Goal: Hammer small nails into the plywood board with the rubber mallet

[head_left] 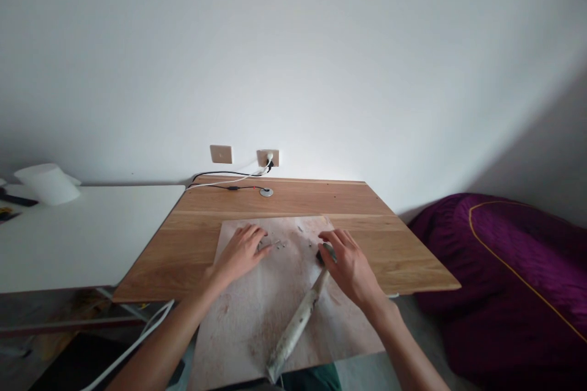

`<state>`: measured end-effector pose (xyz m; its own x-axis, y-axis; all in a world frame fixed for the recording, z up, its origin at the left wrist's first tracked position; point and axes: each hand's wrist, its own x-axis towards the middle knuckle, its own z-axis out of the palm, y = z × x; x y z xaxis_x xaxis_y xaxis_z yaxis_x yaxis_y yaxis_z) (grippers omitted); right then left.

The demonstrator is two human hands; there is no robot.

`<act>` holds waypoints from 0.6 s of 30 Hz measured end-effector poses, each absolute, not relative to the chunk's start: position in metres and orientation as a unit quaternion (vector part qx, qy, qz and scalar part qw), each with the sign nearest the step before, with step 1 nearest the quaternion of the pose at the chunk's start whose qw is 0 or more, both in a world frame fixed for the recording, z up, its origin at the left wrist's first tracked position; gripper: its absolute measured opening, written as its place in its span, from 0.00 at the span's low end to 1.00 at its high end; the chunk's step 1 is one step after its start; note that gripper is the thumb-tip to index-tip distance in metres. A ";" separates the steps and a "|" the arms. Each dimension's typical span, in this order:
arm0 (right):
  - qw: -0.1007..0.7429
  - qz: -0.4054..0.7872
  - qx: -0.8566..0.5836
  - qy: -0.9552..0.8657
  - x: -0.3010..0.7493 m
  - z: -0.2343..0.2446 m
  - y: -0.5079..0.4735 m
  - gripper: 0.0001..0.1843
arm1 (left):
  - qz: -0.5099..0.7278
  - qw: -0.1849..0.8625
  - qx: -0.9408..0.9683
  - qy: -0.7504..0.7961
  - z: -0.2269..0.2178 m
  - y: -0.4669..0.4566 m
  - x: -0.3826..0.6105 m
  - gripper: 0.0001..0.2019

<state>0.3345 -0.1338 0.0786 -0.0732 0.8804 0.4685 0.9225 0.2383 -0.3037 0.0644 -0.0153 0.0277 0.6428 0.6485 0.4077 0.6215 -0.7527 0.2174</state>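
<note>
A worn, pale-stained board [257, 317] lies on the wooden table and reaches past its front edge. On it rests what looks like a hammer [296, 324], its whitish, blotched handle slanting towards me and its dark head at the far end. My right hand [348, 259] has its thumb and fingers curled around that head and partly hides it. Over the board's far left part, my left hand [245, 247] has thumb and fingers apart. Beside its fingertips lie several small metallic bits [279, 247], too tiny to name.
The wooden table [389, 244] meets a white wall. Cables [229, 180] run to a wall socket [268, 157]. To the left stands a white table [114, 226] with a white roll-like object [48, 183]. A purple cloth-covered bulk [504, 269] is on the right.
</note>
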 end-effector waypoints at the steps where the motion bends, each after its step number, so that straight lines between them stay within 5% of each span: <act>1: 0.303 -0.039 -0.617 -0.725 0.344 0.073 -0.144 0.10 | 0.246 0.035 0.902 0.354 0.026 -0.023 0.057 0.12; 9: 0.323 -0.018 -0.725 -0.608 0.411 -0.001 -0.216 0.25 | 0.254 0.031 0.880 0.401 0.009 -0.097 -0.002 0.18; 18: 0.345 0.083 -0.740 -0.571 0.391 -0.007 -0.217 0.22 | 0.317 0.058 0.812 0.487 -0.013 -0.139 -0.034 0.15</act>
